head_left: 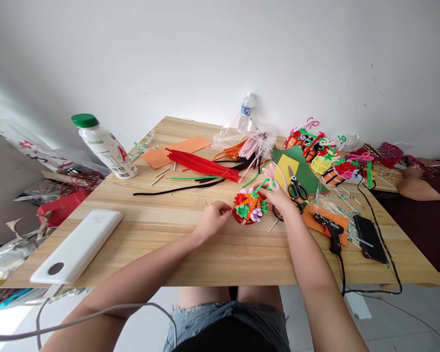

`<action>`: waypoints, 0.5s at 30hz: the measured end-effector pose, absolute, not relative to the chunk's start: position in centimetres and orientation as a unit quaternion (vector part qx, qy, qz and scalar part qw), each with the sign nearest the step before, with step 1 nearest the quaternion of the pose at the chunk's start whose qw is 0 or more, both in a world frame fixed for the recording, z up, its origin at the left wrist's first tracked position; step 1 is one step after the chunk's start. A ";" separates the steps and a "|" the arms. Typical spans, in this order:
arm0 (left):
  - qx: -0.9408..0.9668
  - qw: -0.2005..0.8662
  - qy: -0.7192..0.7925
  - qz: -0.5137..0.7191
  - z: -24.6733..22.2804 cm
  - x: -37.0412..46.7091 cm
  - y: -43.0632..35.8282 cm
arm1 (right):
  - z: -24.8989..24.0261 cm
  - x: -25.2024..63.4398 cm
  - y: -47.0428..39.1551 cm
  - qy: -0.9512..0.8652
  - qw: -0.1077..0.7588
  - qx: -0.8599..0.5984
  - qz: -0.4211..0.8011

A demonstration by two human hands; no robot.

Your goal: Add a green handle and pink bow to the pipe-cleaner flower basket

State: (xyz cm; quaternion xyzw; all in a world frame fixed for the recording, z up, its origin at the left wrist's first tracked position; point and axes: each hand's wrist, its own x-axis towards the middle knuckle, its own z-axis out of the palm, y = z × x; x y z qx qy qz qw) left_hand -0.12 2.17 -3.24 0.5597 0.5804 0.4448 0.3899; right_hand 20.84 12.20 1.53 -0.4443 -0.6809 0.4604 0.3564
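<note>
A small basket of pipe-cleaner flowers [250, 207], in red, orange, green and lilac, sits on the wooden table [161, 254] with a red rim showing at its base. At its left side is my left hand [216, 219], fingers curled together; whatever lies between the fingertips is too small to make out. My right hand [273, 193] reaches to the back right of the flowers, its fingers partly hidden behind a green stem and a pink pipe-cleaner bow [271, 177] that rise there. Its grip cannot be made out.
Red pipe cleaners [203, 164] lie behind, with scissors [297, 185], a glue gun [332, 230] and a phone [370, 238] to the right. Finished baskets [320, 159] stand back right. A bottle [104, 146] and power bank [77, 247] are left. Another person's arm [420, 185] is far right.
</note>
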 end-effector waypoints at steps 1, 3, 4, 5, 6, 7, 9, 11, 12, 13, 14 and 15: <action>0.544 0.392 0.583 0.459 -3.4 -0.2 2.4 | 1.4 20.9 12.1 -0.675 0.360 -0.445 0.465; 0.523 0.404 0.577 0.480 -3.6 -0.2 2.8 | 1.3 21.0 12.0 -0.665 0.366 -0.441 0.480; 0.516 0.412 0.572 0.488 -3.6 -0.1 2.8 | 1.2 21.0 11.9 -0.660 0.369 -0.439 0.484; 0.511 0.417 0.567 0.494 -3.5 0.0 2.8 | 1.1 21.0 11.9 -0.657 0.372 -0.440 0.486; 0.508 0.420 0.563 0.499 -3.5 0.1 2.6 | 1.1 21.0 11.8 -0.655 0.374 -0.443 0.484; 0.509 0.418 0.558 0.504 -3.4 0.1 2.5 | 1.0 21.0 11.8 -0.654 0.375 -0.448 0.481; 0.523 0.398 0.547 0.518 -3.2 0.2 2.2 | 0.8 21.0 11.8 -0.652 0.373 -0.457 0.476; 0.549 0.366 0.532 0.532 -3.2 0.2 2.0 | 0.6 21.1 11.9 -0.655 0.370 -0.462 0.470; 0.561 0.348 0.524 0.538 -3.2 0.2 2.0 | 0.4 21.1 12.0 -0.656 0.373 -0.463 0.465; 0.572 0.333 0.518 0.543 -3.2 0.2 2.0 | 0.2 21.1 12.1 -0.657 0.378 -0.463 0.459; 0.582 0.322 0.512 0.544 -3.1 0.2 2.1 | 0.0 21.2 12.2 -0.659 0.384 -0.463 0.452; 0.592 0.315 0.506 0.543 -3.0 0.1 2.1 | -0.2 21.2 12.3 -0.659 0.390 -0.463 0.447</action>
